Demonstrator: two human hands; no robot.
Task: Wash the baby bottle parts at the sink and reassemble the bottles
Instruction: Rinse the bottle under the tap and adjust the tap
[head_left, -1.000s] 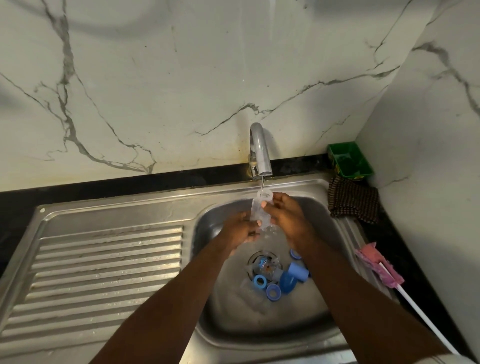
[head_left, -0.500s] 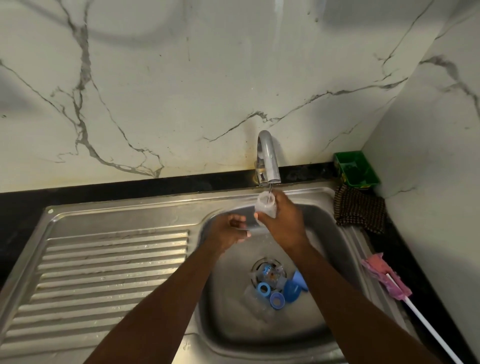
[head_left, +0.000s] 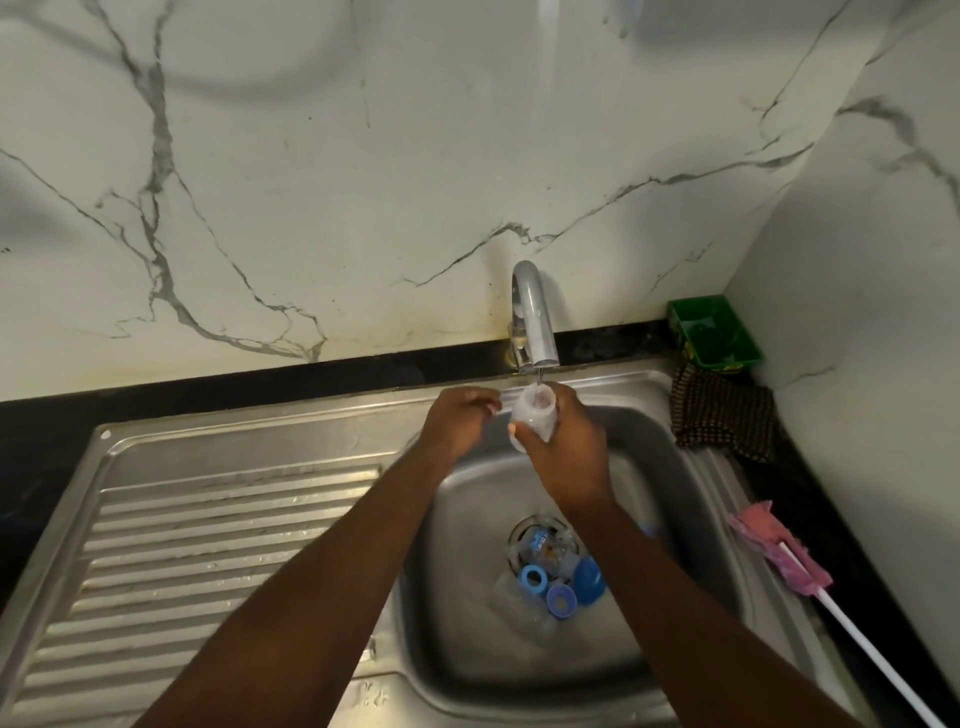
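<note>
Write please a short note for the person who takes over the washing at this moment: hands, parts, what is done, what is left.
Right hand grips a clear bottle, mouth up, under the thin stream from the tap. Left hand is beside its neck, fingers curled; contact unclear.
In the sink: another clear bottle over the drain, blue rings, a blue cap.
Done: nothing assembled yet.
Left: finish this rinse, wash the rest, reassemble.
</note>
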